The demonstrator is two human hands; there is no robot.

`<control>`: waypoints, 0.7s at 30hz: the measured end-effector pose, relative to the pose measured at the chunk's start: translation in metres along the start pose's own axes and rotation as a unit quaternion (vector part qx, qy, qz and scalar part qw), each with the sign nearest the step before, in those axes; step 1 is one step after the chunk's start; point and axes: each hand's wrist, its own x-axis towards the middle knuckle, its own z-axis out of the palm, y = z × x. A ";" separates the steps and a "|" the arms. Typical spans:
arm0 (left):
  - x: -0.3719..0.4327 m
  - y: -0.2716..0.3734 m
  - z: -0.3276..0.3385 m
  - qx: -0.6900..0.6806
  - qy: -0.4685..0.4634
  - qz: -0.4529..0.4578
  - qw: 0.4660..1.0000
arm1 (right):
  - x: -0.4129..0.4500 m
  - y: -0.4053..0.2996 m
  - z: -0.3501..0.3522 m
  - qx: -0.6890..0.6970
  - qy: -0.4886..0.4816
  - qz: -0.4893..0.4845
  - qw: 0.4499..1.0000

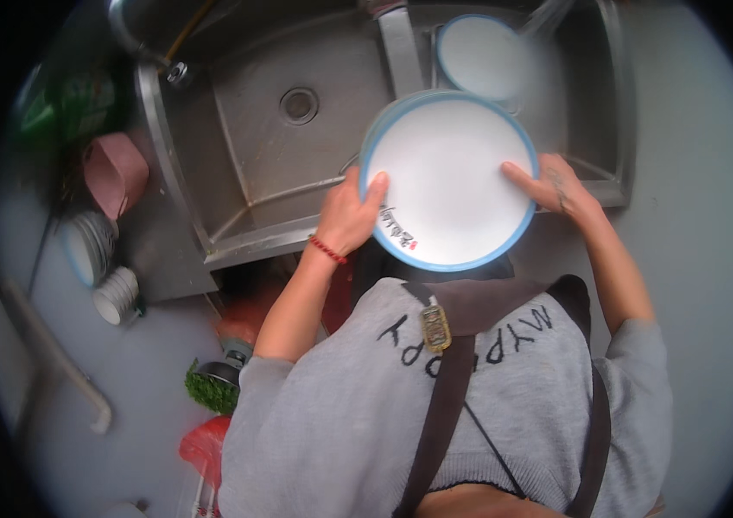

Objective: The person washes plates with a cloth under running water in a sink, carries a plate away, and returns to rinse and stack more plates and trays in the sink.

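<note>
A stack of white plates with blue rims (450, 175) is held level in both hands above the sink's front edge. My left hand (353, 210) grips the stack's left rim, thumb on top of the upper plate. On the opposite rim, my right hand (551, 184) holds with its thumb likewise on the face and its fingers hidden below. The top plate bears dark writing near its lower left. Behind the stack, another blue-rimmed white plate (479, 55) lies in the right basin, partly hidden by the stack.
The steel sink's left basin (256, 142) has a round drain (299, 105). A faucet (399, 48) reaches over the divider. On the left stand a pink container (115, 175), upright plates (89, 246) and stacked cups (115, 296). Lower left are green leaves (211, 390) and a red plastic bag (205, 449).
</note>
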 end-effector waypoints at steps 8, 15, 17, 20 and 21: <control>0.010 0.018 -0.049 0.162 -0.034 -0.098 0.981 | 0.031 0.014 -0.018 -0.128 -0.137 -0.171 0.967; 0.079 0.124 -0.084 0.192 0.113 0.051 0.974 | 0.155 0.118 -0.018 0.343 0.016 -0.016 0.939; 0.124 0.155 -0.060 0.287 0.015 0.132 0.949 | 0.195 0.130 -0.009 0.349 0.081 -0.004 0.933; 0.209 0.161 -0.016 0.345 -0.146 0.060 0.925 | 0.251 0.143 0.019 0.390 0.164 0.076 0.903; 0.242 0.150 0.003 0.378 -0.177 0.040 0.908 | 0.267 0.149 0.027 0.424 0.181 0.141 0.876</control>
